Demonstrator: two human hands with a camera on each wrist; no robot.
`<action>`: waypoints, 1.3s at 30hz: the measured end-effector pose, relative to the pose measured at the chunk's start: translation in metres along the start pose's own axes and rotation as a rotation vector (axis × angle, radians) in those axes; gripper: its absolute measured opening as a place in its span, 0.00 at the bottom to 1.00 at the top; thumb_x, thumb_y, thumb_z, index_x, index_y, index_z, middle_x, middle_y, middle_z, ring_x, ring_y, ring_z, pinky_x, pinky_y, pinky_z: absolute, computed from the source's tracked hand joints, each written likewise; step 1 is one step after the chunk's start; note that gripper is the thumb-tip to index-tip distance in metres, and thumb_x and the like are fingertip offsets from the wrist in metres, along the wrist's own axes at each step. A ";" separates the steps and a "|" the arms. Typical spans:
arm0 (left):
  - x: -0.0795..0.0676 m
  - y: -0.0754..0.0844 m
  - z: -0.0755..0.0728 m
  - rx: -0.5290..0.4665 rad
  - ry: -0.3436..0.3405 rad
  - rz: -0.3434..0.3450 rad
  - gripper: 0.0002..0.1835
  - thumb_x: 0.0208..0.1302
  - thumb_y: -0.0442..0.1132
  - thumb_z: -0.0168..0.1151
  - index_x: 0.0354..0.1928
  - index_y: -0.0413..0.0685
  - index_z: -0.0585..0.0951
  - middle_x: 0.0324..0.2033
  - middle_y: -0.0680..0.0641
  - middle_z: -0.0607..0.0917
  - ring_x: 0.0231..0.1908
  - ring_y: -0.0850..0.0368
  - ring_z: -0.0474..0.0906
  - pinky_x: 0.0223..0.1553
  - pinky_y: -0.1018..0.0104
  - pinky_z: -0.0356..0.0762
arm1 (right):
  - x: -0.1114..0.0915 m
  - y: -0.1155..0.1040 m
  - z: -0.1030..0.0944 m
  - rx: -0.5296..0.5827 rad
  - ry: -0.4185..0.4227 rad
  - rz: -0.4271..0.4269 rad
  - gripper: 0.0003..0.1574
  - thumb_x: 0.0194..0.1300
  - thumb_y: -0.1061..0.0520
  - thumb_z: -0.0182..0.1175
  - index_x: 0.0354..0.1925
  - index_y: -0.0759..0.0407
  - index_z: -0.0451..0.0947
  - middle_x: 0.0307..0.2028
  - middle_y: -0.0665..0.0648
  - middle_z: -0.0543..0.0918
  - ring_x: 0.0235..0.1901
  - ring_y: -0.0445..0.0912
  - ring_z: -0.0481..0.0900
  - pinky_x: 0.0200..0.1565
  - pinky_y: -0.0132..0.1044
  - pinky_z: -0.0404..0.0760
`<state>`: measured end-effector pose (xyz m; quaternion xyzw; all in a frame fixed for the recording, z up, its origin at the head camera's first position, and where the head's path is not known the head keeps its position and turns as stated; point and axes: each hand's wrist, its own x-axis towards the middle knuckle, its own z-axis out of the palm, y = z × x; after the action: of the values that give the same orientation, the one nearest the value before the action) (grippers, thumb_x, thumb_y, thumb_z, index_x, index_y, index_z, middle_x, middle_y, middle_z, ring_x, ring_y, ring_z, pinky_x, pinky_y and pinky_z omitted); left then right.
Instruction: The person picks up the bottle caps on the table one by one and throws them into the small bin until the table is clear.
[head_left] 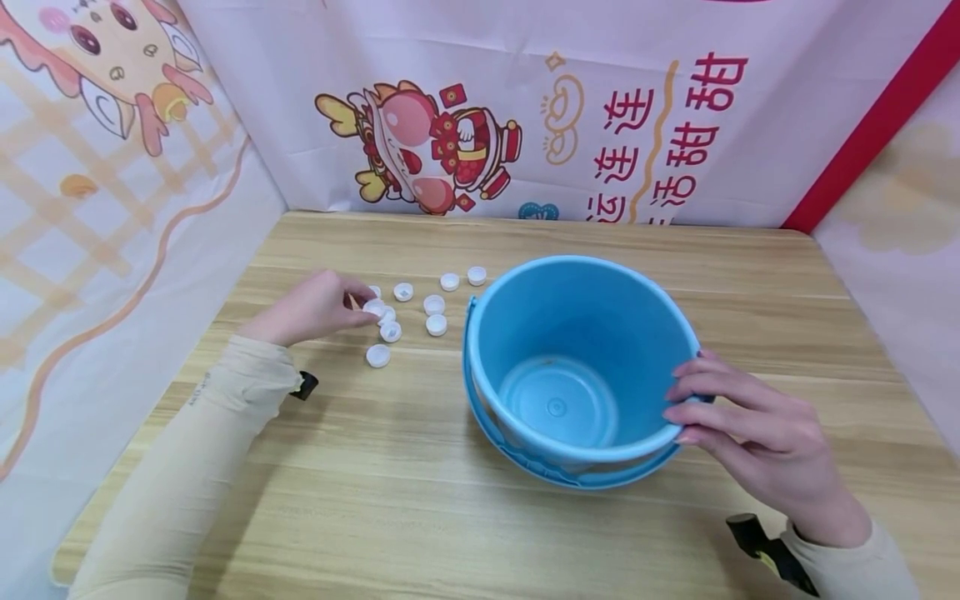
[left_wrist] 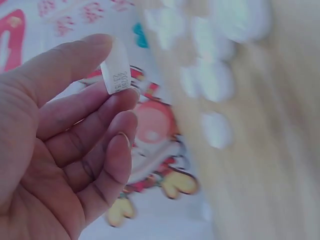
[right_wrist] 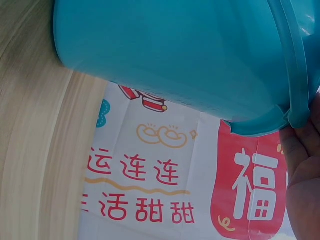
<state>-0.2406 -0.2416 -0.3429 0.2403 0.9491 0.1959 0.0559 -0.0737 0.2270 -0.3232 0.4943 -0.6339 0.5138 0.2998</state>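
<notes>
My left hand (head_left: 318,308) pinches a white bottle cap (left_wrist: 116,67) between thumb and fingertips, with small dark print on the cap's side in the left wrist view. Several more white caps (head_left: 378,356) lie scattered on the table close to that hand. To their right stands a blue bucket (head_left: 517,433), upright, its round inner base visible. Its handle (head_left: 551,477) hangs down along the near side. At the bucket's right rim, my right hand (head_left: 757,429) grips the edge, fingers over it; only part of this hand shows in the right wrist view.
The wood-grain table (head_left: 420,533) carries everything. Behind it hangs a white printed cloth (head_left: 285,75) with cartoon figures and red characters, and another patterned cloth (head_left: 97,225) borders the left side. Dark strap pieces (head_left: 772,554) sit at both wrists.
</notes>
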 end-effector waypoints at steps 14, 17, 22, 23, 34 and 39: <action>-0.013 0.087 -0.028 0.094 0.081 0.178 0.19 0.57 0.42 0.75 0.49 0.41 0.86 0.37 0.49 0.87 0.34 0.56 0.80 0.37 0.61 0.80 | 0.000 0.000 0.001 0.004 0.007 0.002 0.15 0.62 0.61 0.68 0.32 0.78 0.83 0.36 0.68 0.85 0.51 0.53 0.80 0.65 0.45 0.66; -0.018 0.099 -0.031 0.116 0.121 0.244 0.20 0.56 0.42 0.76 0.49 0.40 0.86 0.38 0.47 0.87 0.35 0.55 0.82 0.38 0.59 0.82 | 0.000 0.001 0.001 0.007 0.011 -0.003 0.15 0.62 0.61 0.68 0.32 0.78 0.83 0.36 0.68 0.85 0.50 0.53 0.80 0.65 0.45 0.66; -0.027 0.120 -0.038 0.146 0.215 0.391 0.20 0.54 0.41 0.77 0.48 0.40 0.86 0.38 0.46 0.87 0.35 0.54 0.83 0.36 0.60 0.82 | -0.001 0.001 0.001 0.004 0.016 -0.008 0.15 0.62 0.61 0.68 0.32 0.77 0.83 0.36 0.67 0.85 0.50 0.54 0.80 0.65 0.46 0.66; -0.029 0.125 -0.039 0.148 0.229 0.422 0.20 0.54 0.40 0.77 0.48 0.39 0.86 0.38 0.46 0.87 0.35 0.54 0.83 0.36 0.60 0.82 | -0.001 0.002 0.001 0.002 0.017 -0.009 0.15 0.62 0.61 0.68 0.32 0.77 0.83 0.36 0.67 0.85 0.50 0.54 0.80 0.65 0.46 0.66; -0.031 0.180 -0.047 0.186 0.246 0.610 0.24 0.51 0.41 0.79 0.50 0.39 0.85 0.41 0.44 0.87 0.40 0.51 0.83 0.41 0.60 0.83 | 0.000 0.000 -0.001 -0.008 0.008 -0.004 0.16 0.61 0.60 0.68 0.33 0.77 0.83 0.36 0.67 0.85 0.51 0.53 0.80 0.65 0.44 0.66; -0.019 0.200 -0.046 0.185 0.177 0.656 0.22 0.54 0.42 0.78 0.48 0.39 0.86 0.40 0.44 0.86 0.40 0.52 0.82 0.41 0.63 0.83 | -0.001 -0.001 -0.001 -0.016 0.002 0.012 0.17 0.61 0.60 0.69 0.33 0.78 0.83 0.36 0.68 0.85 0.51 0.53 0.80 0.65 0.44 0.66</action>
<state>-0.1458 -0.1051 -0.2211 0.5187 0.8362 0.1368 -0.1144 -0.0728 0.2284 -0.3233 0.4875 -0.6406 0.5110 0.3015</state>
